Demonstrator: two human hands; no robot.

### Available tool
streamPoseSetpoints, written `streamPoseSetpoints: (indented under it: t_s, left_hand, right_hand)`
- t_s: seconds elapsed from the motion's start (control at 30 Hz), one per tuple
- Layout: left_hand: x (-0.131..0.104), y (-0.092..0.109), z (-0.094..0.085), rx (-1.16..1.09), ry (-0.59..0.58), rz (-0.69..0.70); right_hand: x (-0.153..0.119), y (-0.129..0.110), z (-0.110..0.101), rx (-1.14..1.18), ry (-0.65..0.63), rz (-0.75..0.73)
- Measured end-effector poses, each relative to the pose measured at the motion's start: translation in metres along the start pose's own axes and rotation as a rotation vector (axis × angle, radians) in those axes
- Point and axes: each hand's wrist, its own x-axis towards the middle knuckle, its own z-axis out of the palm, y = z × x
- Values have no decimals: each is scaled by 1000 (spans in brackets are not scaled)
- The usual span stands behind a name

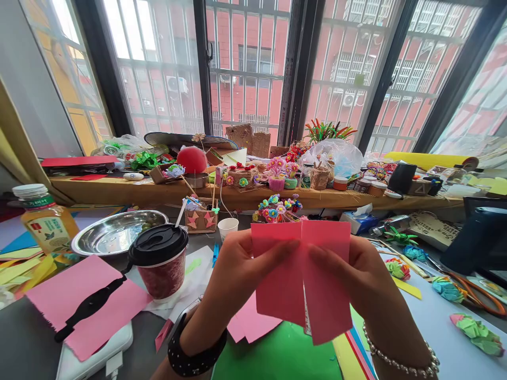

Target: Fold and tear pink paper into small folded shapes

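Left hand (237, 269) and right hand (362, 269) pinch the pink paper (277, 290); uneven pulling could tear it crooked; a leftward swing could tip the coffee cup (161, 277)

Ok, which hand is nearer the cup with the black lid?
Left hand: right of the cup. The right hand is farther right, across the held pink paper.

Paper (277, 287) held between left hand (240, 266) and right hand (363, 272), over stacked sheets (277, 359). Coffee cup (162, 277) set left, before a bowl (113, 224); bottle (49, 229) placed left of bowl. Paper flowers (447, 289) spread at right. Flower pot (276, 182) stood behind, on windowsill (253, 198), before windows (247, 58).
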Motion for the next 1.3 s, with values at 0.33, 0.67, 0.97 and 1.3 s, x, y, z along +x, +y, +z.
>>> streamPoseSetpoints:
  t_s: [0.33, 0.67, 0.97, 1.3]
  left_hand:
    - [0, 1, -4, 25, -78, -33]
    - [-1, -2, 2, 130, 17, 88]
    - [-4, -1, 4, 90, 40, 59]
    - [-1, 1, -1, 8, -87, 5]
  right_hand:
    - [-1, 0, 0, -27, -6, -15]
    - [4, 11, -1, 17, 55, -77]
    - [5, 9, 0, -10, 27, -21]
    - [1, 3, 1, -54, 72, -22]
